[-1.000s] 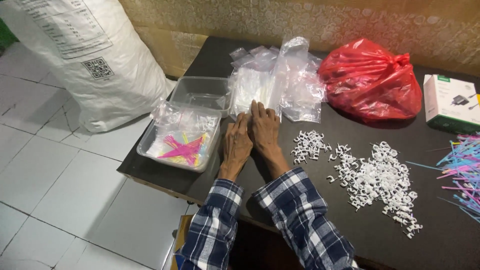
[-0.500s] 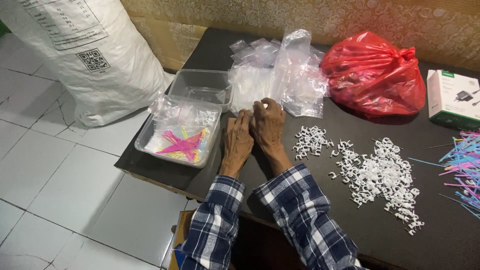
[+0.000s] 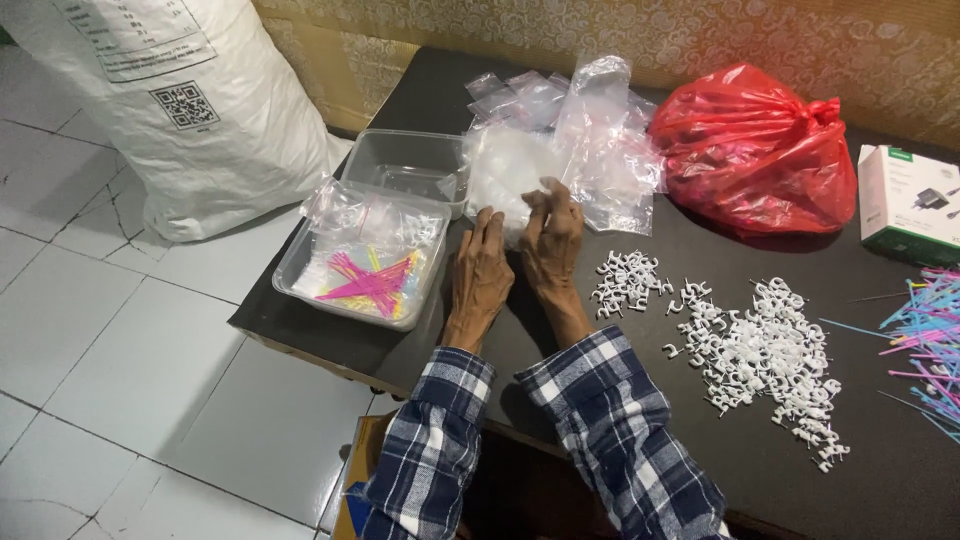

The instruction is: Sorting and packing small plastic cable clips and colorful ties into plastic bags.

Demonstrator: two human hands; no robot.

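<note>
My left hand [image 3: 480, 272] lies flat on the black table [image 3: 560, 420], its fingertips at the near edge of a pile of small clear plastic bags [image 3: 585, 140]. My right hand [image 3: 553, 238] is beside it, fingers curled and pinching the edge of one clear bag [image 3: 505, 170] from that pile. A small heap of white cable clips [image 3: 625, 280] lies just right of my right wrist. A larger heap of clips [image 3: 765, 350] spreads further right.
A clear tray [image 3: 300, 290] with bagged pink and yellow sticks sits left of my hands, an empty clear container [image 3: 400, 165] behind it. A red plastic bag [image 3: 755, 150], a white box [image 3: 905, 205] and loose coloured sticks [image 3: 925, 340] lie right. A white sack [image 3: 170, 100] stands on the tiled floor.
My right hand went from lying flat to curling its fingers and pinching up a clear bag. The left hand stayed flat at the pile's edge.
</note>
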